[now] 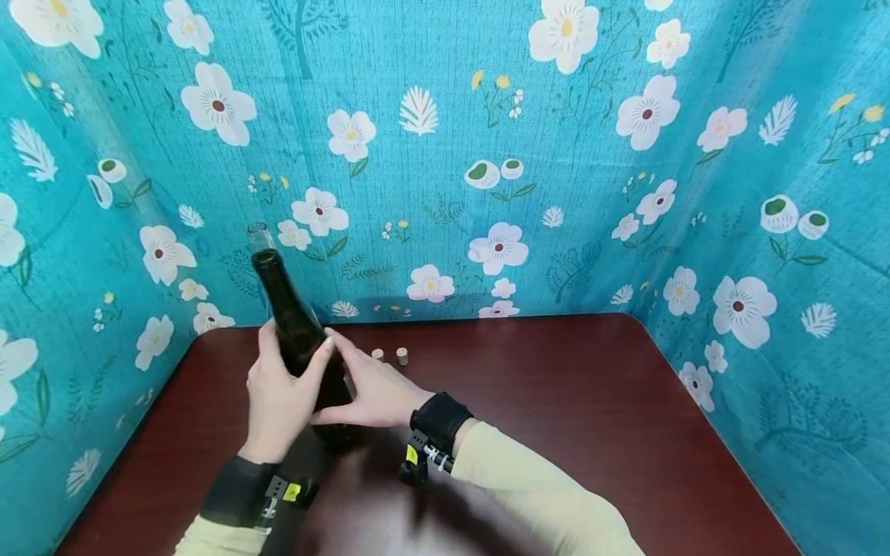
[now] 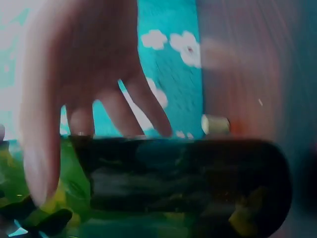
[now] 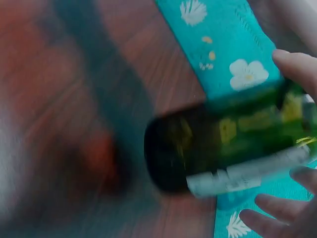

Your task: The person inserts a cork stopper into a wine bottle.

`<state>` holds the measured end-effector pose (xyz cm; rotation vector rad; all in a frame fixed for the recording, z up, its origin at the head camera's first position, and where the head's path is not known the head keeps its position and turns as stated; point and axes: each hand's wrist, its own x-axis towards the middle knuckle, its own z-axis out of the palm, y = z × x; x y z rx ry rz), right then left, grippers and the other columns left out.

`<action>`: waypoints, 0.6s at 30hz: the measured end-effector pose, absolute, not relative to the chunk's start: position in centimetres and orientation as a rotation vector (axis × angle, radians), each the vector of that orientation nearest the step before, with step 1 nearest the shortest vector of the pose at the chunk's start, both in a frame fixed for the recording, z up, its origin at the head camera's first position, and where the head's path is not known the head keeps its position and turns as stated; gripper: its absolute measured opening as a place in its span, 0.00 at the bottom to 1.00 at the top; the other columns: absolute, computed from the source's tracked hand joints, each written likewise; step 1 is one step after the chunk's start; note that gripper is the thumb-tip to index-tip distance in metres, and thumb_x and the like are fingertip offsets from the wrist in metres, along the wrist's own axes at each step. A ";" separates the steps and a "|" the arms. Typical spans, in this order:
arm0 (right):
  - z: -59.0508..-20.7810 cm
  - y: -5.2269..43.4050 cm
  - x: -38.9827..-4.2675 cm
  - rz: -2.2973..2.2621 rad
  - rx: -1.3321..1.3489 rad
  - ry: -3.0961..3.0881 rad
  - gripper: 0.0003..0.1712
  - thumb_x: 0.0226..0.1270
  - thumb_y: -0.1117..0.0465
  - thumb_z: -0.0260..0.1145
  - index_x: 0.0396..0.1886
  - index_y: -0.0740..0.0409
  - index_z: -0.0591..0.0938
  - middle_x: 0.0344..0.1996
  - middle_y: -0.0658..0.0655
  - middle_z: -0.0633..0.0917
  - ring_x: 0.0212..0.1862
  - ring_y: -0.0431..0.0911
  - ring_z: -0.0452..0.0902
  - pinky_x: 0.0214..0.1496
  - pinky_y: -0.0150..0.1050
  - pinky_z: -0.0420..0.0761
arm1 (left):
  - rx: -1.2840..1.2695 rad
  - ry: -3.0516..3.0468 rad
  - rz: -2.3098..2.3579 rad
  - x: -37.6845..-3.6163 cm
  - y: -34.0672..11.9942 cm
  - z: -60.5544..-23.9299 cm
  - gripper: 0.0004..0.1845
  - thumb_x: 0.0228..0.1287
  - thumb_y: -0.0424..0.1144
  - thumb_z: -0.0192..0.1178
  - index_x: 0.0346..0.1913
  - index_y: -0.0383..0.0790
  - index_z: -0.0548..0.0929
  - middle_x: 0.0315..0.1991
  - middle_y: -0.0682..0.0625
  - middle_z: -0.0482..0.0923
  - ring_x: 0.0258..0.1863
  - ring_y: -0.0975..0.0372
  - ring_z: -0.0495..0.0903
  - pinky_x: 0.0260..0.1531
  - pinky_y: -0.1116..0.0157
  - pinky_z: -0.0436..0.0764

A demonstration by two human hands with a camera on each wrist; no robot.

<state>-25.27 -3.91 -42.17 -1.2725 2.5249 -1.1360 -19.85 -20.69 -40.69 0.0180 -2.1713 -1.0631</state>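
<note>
The dark green glass bottle [image 1: 299,340] stands tilted on the dark red-brown worktop [image 1: 556,417], neck toward 11 o'clock. Left hand [image 1: 278,398] and right hand [image 1: 378,390] both grasp its body. Its pale label [image 3: 237,181] is too blurred to read. Two small corks [image 1: 391,355] stand at its 2 o'clock; a clear glass bottle [image 1: 259,235] stands behind.

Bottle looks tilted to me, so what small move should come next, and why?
Probably stand the bottle upright: it leans, held by the left hand and right hand, its mouth open and two corks waiting on the table.
</note>
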 end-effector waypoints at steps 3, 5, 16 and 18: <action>-42.1 -2.9 -25.1 -1.263 -1.270 2.540 0.64 0.61 0.39 0.75 0.83 0.36 0.41 0.68 0.46 0.74 0.58 0.37 0.76 0.58 0.38 0.78 | -0.095 -2.149 -1.087 -20.0 -19.1 -39.8 0.37 0.65 0.49 0.71 0.72 0.44 0.67 0.48 0.44 0.83 0.40 0.53 0.84 0.34 0.48 0.81; -42.1 -1.9 -25.1 -1.340 -1.269 2.549 0.61 0.61 0.40 0.76 0.82 0.35 0.45 0.69 0.44 0.72 0.60 0.37 0.75 0.60 0.40 0.77 | -0.169 -2.130 -1.102 -20.0 -17.9 -39.4 0.36 0.64 0.48 0.73 0.71 0.45 0.69 0.47 0.47 0.83 0.39 0.56 0.84 0.34 0.52 0.82; -40.9 5.6 -24.1 -1.591 -1.051 2.599 0.47 0.57 0.48 0.81 0.71 0.43 0.65 0.55 0.45 0.81 0.52 0.38 0.80 0.52 0.41 0.82 | -0.528 -2.086 -1.239 -21.5 -10.9 -38.3 0.38 0.58 0.49 0.77 0.71 0.54 0.72 0.52 0.53 0.78 0.43 0.61 0.80 0.38 0.56 0.81; -41.0 6.9 -24.0 -1.612 -1.021 2.627 0.46 0.56 0.50 0.82 0.70 0.44 0.66 0.54 0.44 0.82 0.52 0.37 0.80 0.52 0.43 0.82 | -0.550 -2.105 -1.264 -21.7 -9.6 -38.6 0.39 0.57 0.52 0.77 0.72 0.57 0.72 0.51 0.54 0.75 0.44 0.62 0.77 0.38 0.58 0.80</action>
